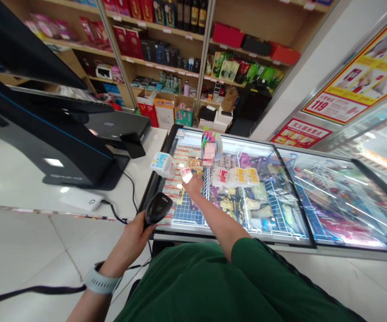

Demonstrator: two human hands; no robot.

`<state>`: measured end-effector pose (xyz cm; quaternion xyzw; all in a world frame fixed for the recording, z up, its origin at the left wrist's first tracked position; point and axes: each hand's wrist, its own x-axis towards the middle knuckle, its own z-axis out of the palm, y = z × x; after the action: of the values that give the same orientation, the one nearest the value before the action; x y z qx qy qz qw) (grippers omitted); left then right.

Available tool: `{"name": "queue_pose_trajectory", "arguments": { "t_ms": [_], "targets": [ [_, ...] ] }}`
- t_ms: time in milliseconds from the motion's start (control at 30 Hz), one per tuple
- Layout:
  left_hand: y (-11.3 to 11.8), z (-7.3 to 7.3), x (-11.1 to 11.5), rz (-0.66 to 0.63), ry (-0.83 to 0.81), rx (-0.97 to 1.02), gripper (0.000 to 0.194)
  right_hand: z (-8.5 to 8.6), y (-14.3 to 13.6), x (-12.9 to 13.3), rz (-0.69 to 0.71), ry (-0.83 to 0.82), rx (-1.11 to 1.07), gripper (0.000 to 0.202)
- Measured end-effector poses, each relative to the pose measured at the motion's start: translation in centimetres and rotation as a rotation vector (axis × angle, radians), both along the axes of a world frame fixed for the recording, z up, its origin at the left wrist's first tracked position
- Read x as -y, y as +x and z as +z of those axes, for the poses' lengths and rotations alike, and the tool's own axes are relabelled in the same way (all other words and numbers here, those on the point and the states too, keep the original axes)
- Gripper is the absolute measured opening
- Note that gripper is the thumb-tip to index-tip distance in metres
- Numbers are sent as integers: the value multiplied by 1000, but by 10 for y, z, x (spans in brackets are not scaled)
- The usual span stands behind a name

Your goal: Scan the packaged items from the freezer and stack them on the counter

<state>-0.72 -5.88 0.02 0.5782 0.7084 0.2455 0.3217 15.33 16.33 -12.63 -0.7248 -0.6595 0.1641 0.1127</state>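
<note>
My left hand (131, 241), with a pale watch strap at its wrist, is closed round the handle of a black barcode scanner (159, 207). The scanner's head points toward my right hand (195, 184), which is stretched over the freezer's glass top. In the fingers of that hand is a small white pack (186, 175) with a red label, brightly lit. Left of it, white packs with blue labels (162, 162) sit at the freezer's edge. To its right lie a red-labelled white pack (220, 176) and two yellow-labelled packs (245, 176) in a row.
A clear tub (218, 145) with colourful items stands on the freezer (294, 197); part of it is pixelated. On the white counter (19, 192) at left are a black checkout terminal (75, 147) and a white power bank (82, 199) with a cable. Stocked shelves (166, 31) rise behind.
</note>
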Motion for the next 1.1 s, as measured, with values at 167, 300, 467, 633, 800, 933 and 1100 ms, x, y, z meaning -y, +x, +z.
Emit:
{"name": "queue_pose_trajectory", "arguments": {
  "t_ms": [167,300,467,633,800,933,1100],
  "targets": [
    [12,3,-12,-65,1,-15,44,8,46,27,218,228,-55,55],
    [29,8,-23,-122,0,-29,43,17,78,46,293,348,-78,60],
    [53,11,-34,-221,-5,-39,42,31,110,62,290,356,-42,58],
    [74,13,-39,-299,16,-51,42,42,133,71,278,343,-28,58],
    [87,12,-42,-334,33,-80,44,48,149,76,253,352,-21,54],
    [93,12,-44,-344,16,-101,44,46,157,77,252,375,-16,54],
    [98,16,-46,-346,43,-94,42,42,161,77,257,384,-9,56]
  ]
}}
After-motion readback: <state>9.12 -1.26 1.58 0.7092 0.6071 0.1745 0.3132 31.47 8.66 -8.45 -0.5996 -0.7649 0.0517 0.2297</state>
